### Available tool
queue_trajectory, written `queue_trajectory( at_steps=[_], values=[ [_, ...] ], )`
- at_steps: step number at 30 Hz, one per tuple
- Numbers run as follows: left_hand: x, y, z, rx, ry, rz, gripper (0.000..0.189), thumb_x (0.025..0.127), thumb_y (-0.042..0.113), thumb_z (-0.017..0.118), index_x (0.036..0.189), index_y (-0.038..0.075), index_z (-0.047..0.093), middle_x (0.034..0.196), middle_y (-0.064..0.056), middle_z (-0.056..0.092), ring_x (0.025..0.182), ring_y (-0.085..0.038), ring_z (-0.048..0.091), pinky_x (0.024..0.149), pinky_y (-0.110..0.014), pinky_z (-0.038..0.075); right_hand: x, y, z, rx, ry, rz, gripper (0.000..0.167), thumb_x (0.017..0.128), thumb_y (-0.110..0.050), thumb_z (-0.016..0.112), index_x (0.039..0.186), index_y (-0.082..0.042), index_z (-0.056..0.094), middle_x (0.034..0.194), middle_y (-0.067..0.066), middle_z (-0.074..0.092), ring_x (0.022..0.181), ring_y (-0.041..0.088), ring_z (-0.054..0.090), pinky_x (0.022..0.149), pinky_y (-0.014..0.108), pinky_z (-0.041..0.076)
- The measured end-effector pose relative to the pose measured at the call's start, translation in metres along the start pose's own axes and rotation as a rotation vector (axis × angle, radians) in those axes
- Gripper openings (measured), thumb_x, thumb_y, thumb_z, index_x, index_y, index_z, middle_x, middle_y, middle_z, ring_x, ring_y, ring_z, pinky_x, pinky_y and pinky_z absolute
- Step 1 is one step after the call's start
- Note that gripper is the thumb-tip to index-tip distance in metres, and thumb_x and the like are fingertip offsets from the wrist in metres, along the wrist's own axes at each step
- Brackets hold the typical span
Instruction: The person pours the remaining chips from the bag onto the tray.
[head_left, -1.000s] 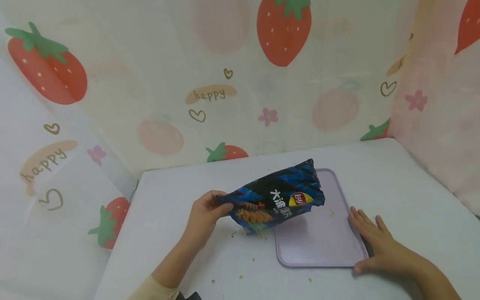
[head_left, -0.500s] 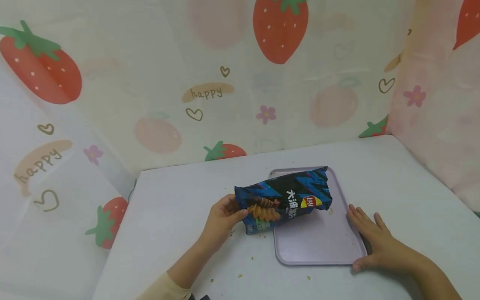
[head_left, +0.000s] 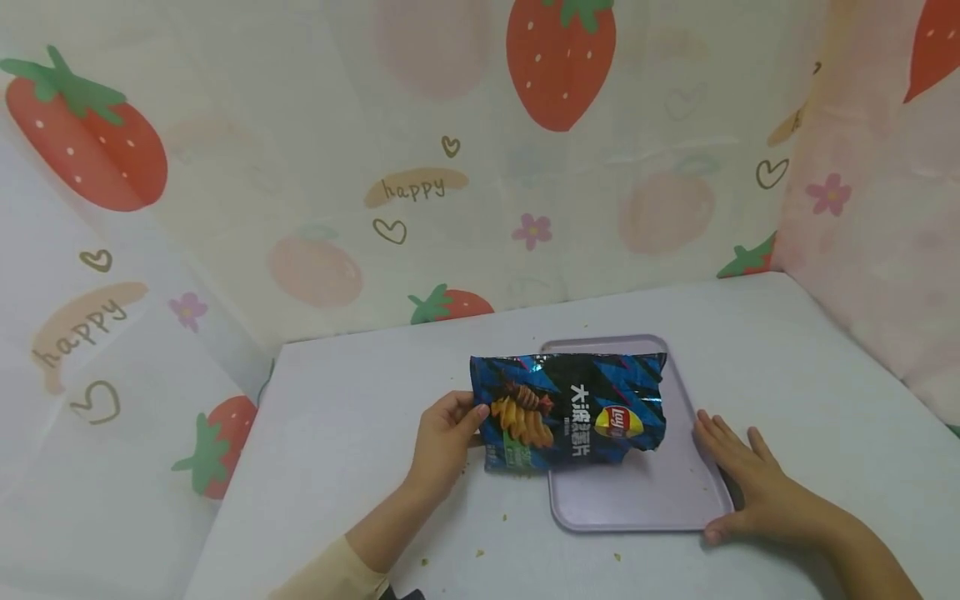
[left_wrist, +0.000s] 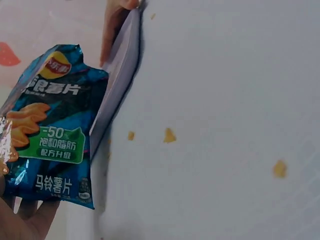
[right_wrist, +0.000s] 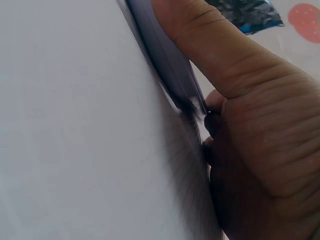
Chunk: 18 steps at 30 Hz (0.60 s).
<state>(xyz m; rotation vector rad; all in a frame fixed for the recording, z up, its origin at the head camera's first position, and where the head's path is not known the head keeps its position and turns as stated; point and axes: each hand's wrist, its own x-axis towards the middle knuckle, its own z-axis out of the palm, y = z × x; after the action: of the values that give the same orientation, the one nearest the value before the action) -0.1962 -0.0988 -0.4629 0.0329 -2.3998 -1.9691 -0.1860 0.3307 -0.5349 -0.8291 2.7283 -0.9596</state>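
A blue and black bag of potato chips (head_left: 570,412), torn at its right end, is held over the left part of a pale purple tray (head_left: 637,508). My left hand (head_left: 442,442) pinches the bag's left edge, thumb on the front. In the left wrist view the printed front of the bag (left_wrist: 55,125) shows, with fingers (left_wrist: 42,217) at its lower end. Against the tray's right edge rests my right hand (head_left: 765,492), fingers straight and spread, thumb by the near corner. The right wrist view shows that thumb (right_wrist: 215,40) touching the tray's side.
Small yellow crumbs (head_left: 480,552) are scattered on the white table (head_left: 345,417) in front of the tray and left of it. Behind the table hangs a strawberry-print curtain (head_left: 322,167), which continues along both sides.
My left hand has moved right with the chip bag. The bag has turned from slanting up to nearly level, its front facing me more. My right hand has stayed at the tray's edge.
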Motion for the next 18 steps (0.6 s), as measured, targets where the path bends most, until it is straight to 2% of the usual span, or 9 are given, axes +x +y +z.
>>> queue_trajectory(
  at_steps=[3,5,7,11,18],
  values=[
    [0.007,0.015,-0.004,-0.013,0.031,0.052,0.017,0.103,0.014,0.063,0.115,0.004,0.067,0.111,-0.01,0.075,0.099,-0.021,0.072,0.08,-0.035,0.062,-0.001,0.001,-0.001,0.0,0.01,-0.036,0.132,0.069,-0.061,0.086,0.164,-0.006,0.013,0.171,0.021,0.005,0.157,0.013,-0.016,0.117,0.044,-0.029],
    [0.012,0.026,-0.007,-0.026,0.052,0.123,0.018,0.104,0.016,0.062,0.115,0.003,0.066,0.11,-0.011,0.074,0.1,-0.022,0.072,0.082,-0.036,0.062,-0.002,0.002,0.001,-0.004,0.017,-0.054,0.132,0.069,-0.06,0.086,0.164,-0.005,0.013,0.17,0.022,0.005,0.156,0.009,-0.016,0.117,0.043,-0.029],
    [0.018,0.033,-0.008,-0.042,0.034,0.163,0.018,0.104,0.017,0.062,0.114,0.003,0.066,0.11,-0.011,0.074,0.101,-0.022,0.072,0.085,-0.036,0.061,-0.003,0.003,0.001,-0.017,0.021,-0.056,0.132,0.07,-0.061,0.086,0.164,-0.005,0.012,0.171,0.02,0.005,0.155,0.004,-0.018,0.118,0.041,-0.029],
    [0.027,0.036,-0.007,-0.041,-0.021,0.168,0.018,0.105,0.017,0.061,0.113,0.002,0.066,0.112,-0.011,0.073,0.101,-0.019,0.072,0.086,-0.037,0.061,-0.003,0.005,0.003,-0.027,0.031,-0.064,0.131,0.07,-0.061,0.086,0.163,-0.004,0.013,0.171,0.02,0.005,0.151,-0.005,-0.019,0.117,0.035,-0.029],
    [0.033,0.031,-0.01,-0.011,0.0,0.166,0.015,0.105,0.014,0.059,0.111,0.003,0.066,0.11,-0.01,0.073,0.1,-0.018,0.071,0.086,-0.034,0.061,-0.002,0.004,0.004,-0.037,0.047,-0.089,0.132,0.069,-0.061,0.086,0.163,-0.003,0.014,0.17,0.021,0.007,0.15,-0.007,-0.018,0.116,0.028,-0.028]
  ],
)
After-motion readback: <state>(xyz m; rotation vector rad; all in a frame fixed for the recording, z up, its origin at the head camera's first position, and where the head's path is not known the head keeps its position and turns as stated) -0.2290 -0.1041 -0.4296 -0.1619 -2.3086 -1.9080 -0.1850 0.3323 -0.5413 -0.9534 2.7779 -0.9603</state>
